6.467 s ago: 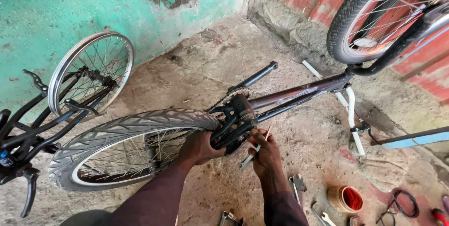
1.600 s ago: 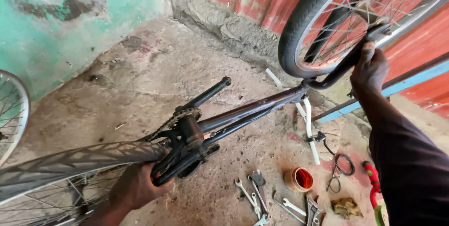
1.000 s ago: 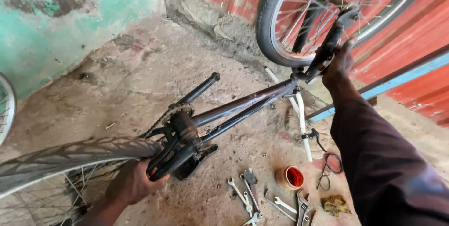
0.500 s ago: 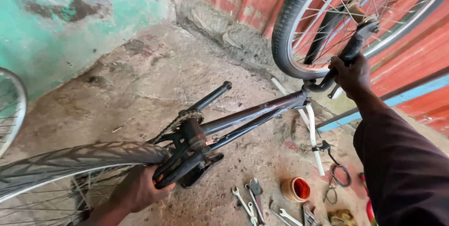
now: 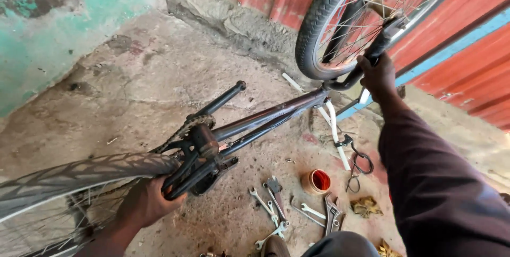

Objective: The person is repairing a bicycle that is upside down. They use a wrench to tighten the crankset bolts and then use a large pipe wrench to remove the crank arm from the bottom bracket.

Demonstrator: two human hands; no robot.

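Head view, left hand (image 5: 146,201) gripping rear frame stays (image 5: 183,174), right hand (image 5: 378,73) outstretched, clasping front fork (image 5: 372,55)

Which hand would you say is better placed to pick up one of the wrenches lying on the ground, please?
Probably the left hand. It grips the rear frame tubes low down, beside the wrenches on the concrete floor, while the right hand is stretched up holding the fork by the front wheel.
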